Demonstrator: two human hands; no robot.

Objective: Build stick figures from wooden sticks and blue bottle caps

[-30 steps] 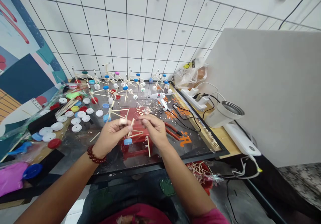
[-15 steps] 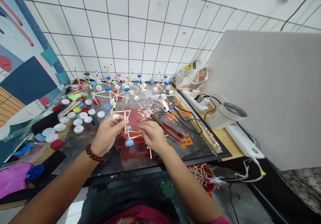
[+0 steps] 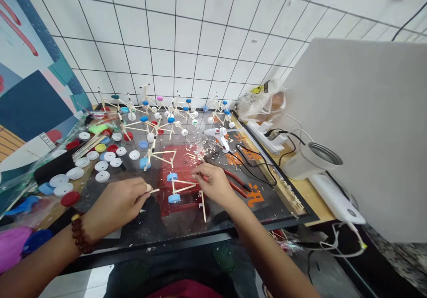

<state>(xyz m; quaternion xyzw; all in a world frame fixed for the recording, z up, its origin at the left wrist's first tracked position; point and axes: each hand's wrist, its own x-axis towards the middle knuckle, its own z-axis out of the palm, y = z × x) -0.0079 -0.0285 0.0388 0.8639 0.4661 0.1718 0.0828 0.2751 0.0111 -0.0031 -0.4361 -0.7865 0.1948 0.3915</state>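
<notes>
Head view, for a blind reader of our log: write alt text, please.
A person's left hand pinches a short stick while the right hand holds a small stick frame with two blue caps on a dark table. Loose bottle caps lie left; a glue gun lies behind.

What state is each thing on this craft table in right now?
left hand, pinching a short stick
right hand, fingertips at the stick frame; grip unclear
stick frame, lying down, two blue caps attached
glue gun, lying unheld
power strip, plugs inserted
white container, open on top
</notes>
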